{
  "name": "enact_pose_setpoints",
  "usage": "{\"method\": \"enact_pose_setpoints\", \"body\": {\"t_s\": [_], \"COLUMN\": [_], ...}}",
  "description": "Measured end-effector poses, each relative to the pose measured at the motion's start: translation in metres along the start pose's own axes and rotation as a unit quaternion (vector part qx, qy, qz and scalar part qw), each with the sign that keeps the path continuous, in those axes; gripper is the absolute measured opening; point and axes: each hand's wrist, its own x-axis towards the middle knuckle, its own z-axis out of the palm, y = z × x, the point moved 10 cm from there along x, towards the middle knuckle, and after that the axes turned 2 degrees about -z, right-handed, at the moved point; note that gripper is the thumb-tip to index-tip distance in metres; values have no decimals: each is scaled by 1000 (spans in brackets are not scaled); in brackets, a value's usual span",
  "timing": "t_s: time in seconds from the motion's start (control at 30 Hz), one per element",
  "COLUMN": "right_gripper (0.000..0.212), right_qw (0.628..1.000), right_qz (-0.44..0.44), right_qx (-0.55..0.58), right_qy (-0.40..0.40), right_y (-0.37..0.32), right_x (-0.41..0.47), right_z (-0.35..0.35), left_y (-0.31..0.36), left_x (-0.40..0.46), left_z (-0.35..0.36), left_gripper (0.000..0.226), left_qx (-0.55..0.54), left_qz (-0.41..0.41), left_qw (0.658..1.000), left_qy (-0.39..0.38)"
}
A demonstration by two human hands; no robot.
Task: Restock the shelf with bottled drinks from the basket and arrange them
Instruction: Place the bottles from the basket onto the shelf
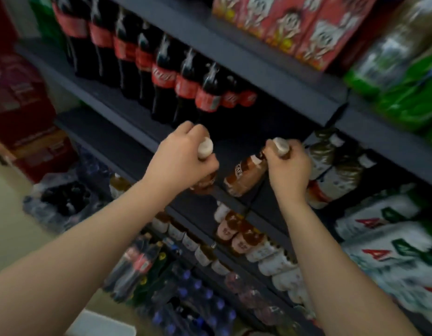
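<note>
I see my left grip (pixel 183 154) and right grip (pixel 288 166) each clamped round a white-capped brown bottle's neck at the dark shelf (pixel 127 144), below the cola bottles (pixel 185 86).

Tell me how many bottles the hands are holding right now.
2. The left hand grips a white-capped brown bottle by its neck; the right hand grips another bottle the same way, both at the dark shelf. Nothing else is visibly held.

Both forearms bare, no sleeves; left hand (pixel 183 156) & right hand (pixel 288 170): no rings/watch visible
</note>
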Motion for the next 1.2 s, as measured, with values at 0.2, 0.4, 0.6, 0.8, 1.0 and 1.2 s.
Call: {"method": "enact_pose_setpoints", "body": {"t_s": [0.2,0.4,0.6,0.8,1.0,1.2], "right_gripper": [46,59,63,50,52,49], "right_qw": [993,997,987,988,989,987], "right_qz": [-23,16,24,49,52,43], "right_qx": [-104,-52,-126,-109,-109,-122], "right_qy": [-58,-56,-98,-100,-89,-97], "right_y": [20,64,111,109,116,123], "right_x": [66,96,55,88,133,124], "right_z": [43,81,97,120,142,114], "left_y": [21,0,-31,-69,-71,-68], "left_x": [56,77,51,25,36,63], "left_z": [47,94,135,167,180,198], "left_gripper": [36,45,63,67,67,63], "left_qx": [-17,-54,-10,21,1,-23], "left_qz": [7,-9,-50,-96,-88,-119], "left_qw": [1000,998,998,992,994,989], "left_qy": [-8,17,-38,-82,-71,-86]}}
